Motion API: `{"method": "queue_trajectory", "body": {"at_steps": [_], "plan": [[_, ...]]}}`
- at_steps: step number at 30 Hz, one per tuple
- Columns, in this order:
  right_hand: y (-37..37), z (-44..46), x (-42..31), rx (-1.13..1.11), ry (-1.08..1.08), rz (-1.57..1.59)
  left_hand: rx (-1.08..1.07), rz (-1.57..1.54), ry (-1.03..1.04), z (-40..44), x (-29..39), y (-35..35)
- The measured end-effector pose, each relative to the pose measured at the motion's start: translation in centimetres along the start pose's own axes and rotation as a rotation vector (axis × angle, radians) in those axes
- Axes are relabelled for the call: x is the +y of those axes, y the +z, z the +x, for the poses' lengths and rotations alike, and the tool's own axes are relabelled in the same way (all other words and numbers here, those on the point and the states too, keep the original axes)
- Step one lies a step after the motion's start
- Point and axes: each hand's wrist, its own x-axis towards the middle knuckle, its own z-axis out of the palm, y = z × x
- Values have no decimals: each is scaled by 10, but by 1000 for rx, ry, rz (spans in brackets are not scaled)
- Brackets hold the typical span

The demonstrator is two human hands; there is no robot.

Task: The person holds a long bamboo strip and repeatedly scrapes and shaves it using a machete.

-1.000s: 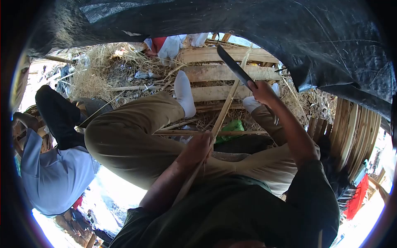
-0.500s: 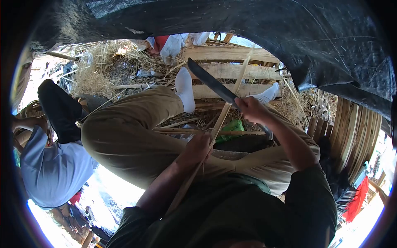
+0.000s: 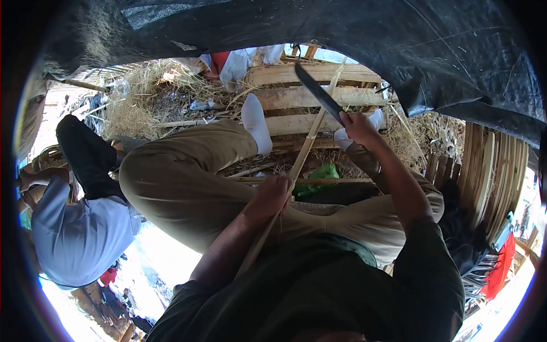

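My left hand [image 3: 272, 195] is closed around a long, pale split strip that looks like bamboo [image 3: 307, 142]. The strip slants from under my left forearm, between my legs, up toward the far planks. In my closed right hand [image 3: 360, 128] is a machete [image 3: 320, 92] with a broad dark blade pointing up and to the left. The blade crosses the strip's upper part in view; whether it touches cannot be made out. The machete's handle is mostly hidden inside my fingers.
Pale wooden planks [image 3: 319, 98] lie beyond my white-socked feet. Green plastic [image 3: 320, 176] rests between my legs. A person in a light blue shirt [image 3: 82, 236] sits at left. Stacked wooden slats [image 3: 491, 176] stand at right. Dark sheeting [image 3: 273, 25] hangs overhead.
My right hand has moved up and slightly right with the machete, and the blade now points more steeply upward. My left hand keeps its hold on the strip in nearly the same place.
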Motion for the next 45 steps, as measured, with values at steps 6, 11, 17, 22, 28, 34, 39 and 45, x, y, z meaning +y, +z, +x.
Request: {"method": "queue_trajectory", "body": {"at_steps": [6,11,17,22,28,34,39,45], "plan": [[21,-47,-22,-111,-119,-15,-46,352,222,1,-13,0],[8,-21,-12,-52,43,61,-41,426,310,15,-21,0],[9,-49,-37,-145,-41,22,-102,215,114,2,-7,0],[34,-62,-31,-5,-237,21,21,466,456,11,-25,3],[5,-47,-26,-102,-37,13,59,495,526,6,-40,11],[40,-94,-26,-60,-249,-2,18,86,41,-20,-3,22],[25,-60,24,204,-317,-99,38,136,120,-20,0,27],[40,-101,-6,-53,-404,54,64,373,400,-4,-41,31]]}}
